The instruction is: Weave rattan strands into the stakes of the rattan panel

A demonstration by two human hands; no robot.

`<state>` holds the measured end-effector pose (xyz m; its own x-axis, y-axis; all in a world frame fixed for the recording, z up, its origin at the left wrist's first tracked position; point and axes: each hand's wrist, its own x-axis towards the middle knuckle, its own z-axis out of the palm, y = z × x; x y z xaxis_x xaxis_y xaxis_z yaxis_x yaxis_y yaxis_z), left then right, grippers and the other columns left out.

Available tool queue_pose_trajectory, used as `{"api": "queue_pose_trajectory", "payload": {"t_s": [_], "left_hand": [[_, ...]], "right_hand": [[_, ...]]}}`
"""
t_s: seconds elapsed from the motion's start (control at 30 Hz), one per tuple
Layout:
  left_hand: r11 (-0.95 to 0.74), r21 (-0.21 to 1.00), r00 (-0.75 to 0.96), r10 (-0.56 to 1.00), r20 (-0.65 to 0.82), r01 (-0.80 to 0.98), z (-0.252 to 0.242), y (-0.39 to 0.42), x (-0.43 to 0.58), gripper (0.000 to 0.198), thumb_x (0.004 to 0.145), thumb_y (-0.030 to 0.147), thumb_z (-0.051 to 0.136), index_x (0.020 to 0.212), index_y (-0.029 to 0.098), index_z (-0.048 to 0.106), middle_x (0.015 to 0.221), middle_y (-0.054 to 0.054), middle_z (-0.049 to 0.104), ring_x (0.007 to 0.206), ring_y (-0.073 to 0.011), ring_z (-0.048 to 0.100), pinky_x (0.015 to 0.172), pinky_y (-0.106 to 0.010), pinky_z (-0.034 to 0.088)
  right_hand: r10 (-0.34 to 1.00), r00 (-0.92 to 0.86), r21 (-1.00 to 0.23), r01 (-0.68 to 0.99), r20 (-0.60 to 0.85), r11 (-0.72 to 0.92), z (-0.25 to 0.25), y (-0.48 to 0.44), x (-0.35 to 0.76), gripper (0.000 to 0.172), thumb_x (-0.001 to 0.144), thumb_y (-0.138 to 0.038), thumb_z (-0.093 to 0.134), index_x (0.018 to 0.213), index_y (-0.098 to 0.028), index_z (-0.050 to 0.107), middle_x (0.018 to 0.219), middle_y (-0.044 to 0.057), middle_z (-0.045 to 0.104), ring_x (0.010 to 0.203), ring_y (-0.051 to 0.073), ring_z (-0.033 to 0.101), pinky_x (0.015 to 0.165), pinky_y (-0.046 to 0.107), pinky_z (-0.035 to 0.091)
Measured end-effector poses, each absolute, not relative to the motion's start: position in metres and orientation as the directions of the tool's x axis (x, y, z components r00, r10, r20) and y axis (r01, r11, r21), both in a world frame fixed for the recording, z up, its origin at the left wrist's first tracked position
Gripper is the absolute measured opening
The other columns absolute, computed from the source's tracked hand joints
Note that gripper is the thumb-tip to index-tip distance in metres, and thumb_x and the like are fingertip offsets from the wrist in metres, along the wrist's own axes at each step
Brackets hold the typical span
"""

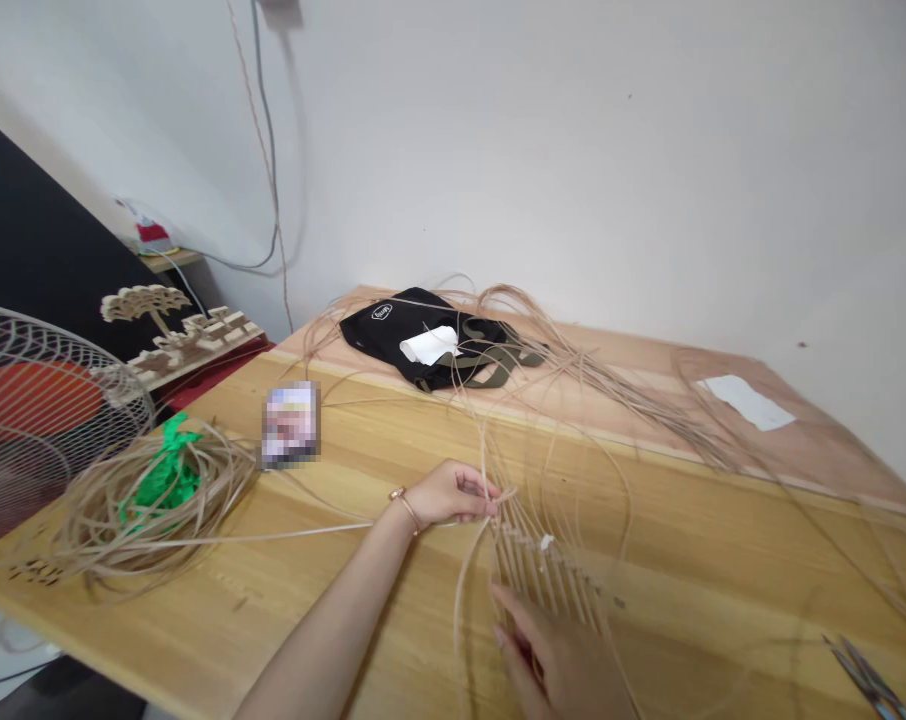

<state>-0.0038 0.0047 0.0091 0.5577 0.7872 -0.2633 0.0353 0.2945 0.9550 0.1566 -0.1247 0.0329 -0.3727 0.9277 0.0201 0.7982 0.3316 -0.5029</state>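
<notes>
A partly woven piece of tan rattan strands [550, 570] lies on the wooden table, its parallel strands crossed by a woven band with a small white bit on it. At its upper left corner, my left hand [449, 493] pinches a rattan strand between thumb and fingertips; a bracelet circles that wrist. Long loose strands fan out from the piece towards the back of the table. My right hand [562, 650] is at the near side of the piece, slightly blurred. Its thumb and index finger are bent but apart, with the index fingertip close to a strand.
A coil of rattan [220, 480] with a green plastic tie [169, 480] lies at left beside a fan [40, 400]. Behind are a black bag [385, 335], white paper [749, 402] and loose strands. Scissors [865, 678] lie at lower right. A blurred-out packet [290, 425] is left of centre.
</notes>
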Motion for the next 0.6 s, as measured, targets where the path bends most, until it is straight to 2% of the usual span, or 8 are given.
{"api": "queue_pose_trajectory", "payload": {"t_s": [0.13,0.4,0.6], "left_hand": [[0.280,0.959,0.565,0.786,-0.249,0.033,0.0093,0.0047,-0.0040,0.038,0.050,0.033,0.072,0.077,0.008,0.061,0.055,0.000,0.057,0.039,-0.0023,0.041,0.040,-0.016,0.030],[0.307,0.952,0.576,0.778,-0.250,-0.002,0.0090,0.0042,-0.0041,0.038,0.050,0.031,0.072,0.075,0.007,0.060,0.057,-0.001,0.058,0.039,-0.0019,0.041,0.040,-0.016,0.028],[0.297,0.955,0.579,0.778,-0.245,0.004,0.0074,0.0048,-0.0039,0.037,0.050,0.031,0.072,0.075,0.007,0.060,0.055,0.000,0.057,0.038,-0.0017,0.040,0.039,-0.016,0.027]], "right_hand": [[0.914,-0.404,-0.499,0.797,-0.024,0.339,0.0330,-0.1243,0.1583,0.033,0.079,-0.023,0.036,0.106,-0.018,0.056,0.069,0.002,0.066,0.055,0.012,0.058,0.054,0.020,0.040],[0.930,-0.367,-0.518,0.799,-0.016,0.306,0.0285,-0.1250,0.1633,0.031,0.078,-0.024,0.037,0.100,-0.020,0.058,0.055,-0.001,0.060,0.048,0.012,0.053,0.048,0.021,0.037],[0.927,-0.374,-0.519,0.799,-0.032,0.305,0.0257,-0.1256,0.1635,0.030,0.077,-0.025,0.038,0.100,-0.020,0.058,0.054,-0.001,0.059,0.047,0.012,0.052,0.048,0.020,0.036]]}}
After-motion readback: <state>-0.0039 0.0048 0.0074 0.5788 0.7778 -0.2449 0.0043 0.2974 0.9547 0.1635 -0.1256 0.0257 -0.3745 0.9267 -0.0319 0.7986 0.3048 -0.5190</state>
